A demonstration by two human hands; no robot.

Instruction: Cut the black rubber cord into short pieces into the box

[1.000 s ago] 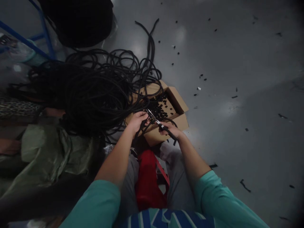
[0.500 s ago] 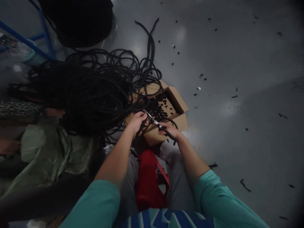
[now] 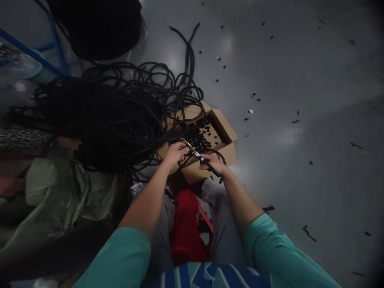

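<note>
My right hand [image 3: 212, 163] is closed round the dark handles of a pair of scissors [image 3: 196, 153], whose bright blades point up and left. Close to the blade tips, my left hand [image 3: 176, 153] is closed with its fingers pinched on a black cord, mostly hidden by the fingers. Both hands are over the near side of an open cardboard box [image 3: 229, 154]. Small black cut pieces [image 3: 204, 134] lie inside it. A loop of black cord arches beside my right hand, and a large tangled heap of black cords [image 3: 120, 112] spreads to the left and partly over the box.
A big black bundle [image 3: 99, 28] stands behind the heap, near a blue metal frame [image 3: 55, 40]. Left of me, another person's hand [image 3: 12, 186] shows beside green fabric [image 3: 57, 188]. A red object [image 3: 187, 228] is between my legs. Black scraps [image 3: 309, 233] dot the grey floor.
My left hand has shifted slightly, its fingers now nearer the scissors and covering more of the cord. The right hand and scissors stay nearly in place.
</note>
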